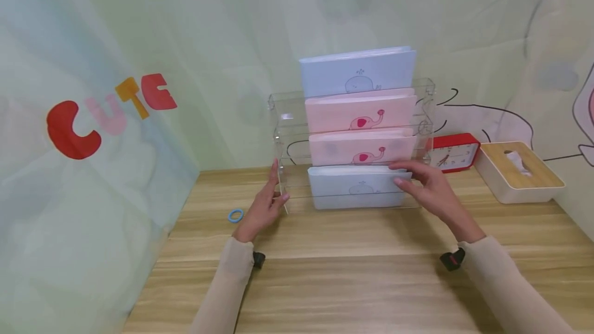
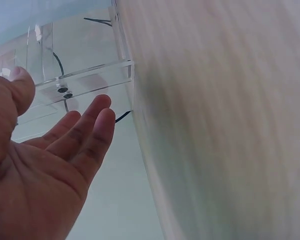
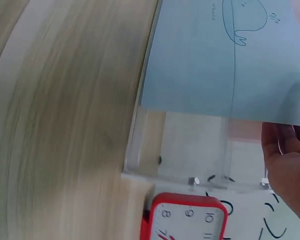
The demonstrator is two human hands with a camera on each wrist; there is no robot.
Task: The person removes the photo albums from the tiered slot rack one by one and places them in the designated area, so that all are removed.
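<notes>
Right hand [image 1: 435, 189]: thumb and fingers pinch upper corner of blue front folder [image 1: 331, 189], left of fingertips, in front tier of clear rack [image 1: 287, 116]. Left hand [image 1: 263, 209]: fingers loosely extended beside rack's opposite end; firm contact unclear. Beyond right fingertips: pink folders [image 1: 327, 115], higher. Step appears to be settling front folder; next move likely calls for squaring it, rack steadied.

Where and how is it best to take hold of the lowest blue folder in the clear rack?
I would grip the blue folder by its upper right corner, coming from the right, thumb in front and fingers behind. The clear rack's front panel crosses its lower part, but its top edge stands free above. The right hand is at that corner.
</notes>
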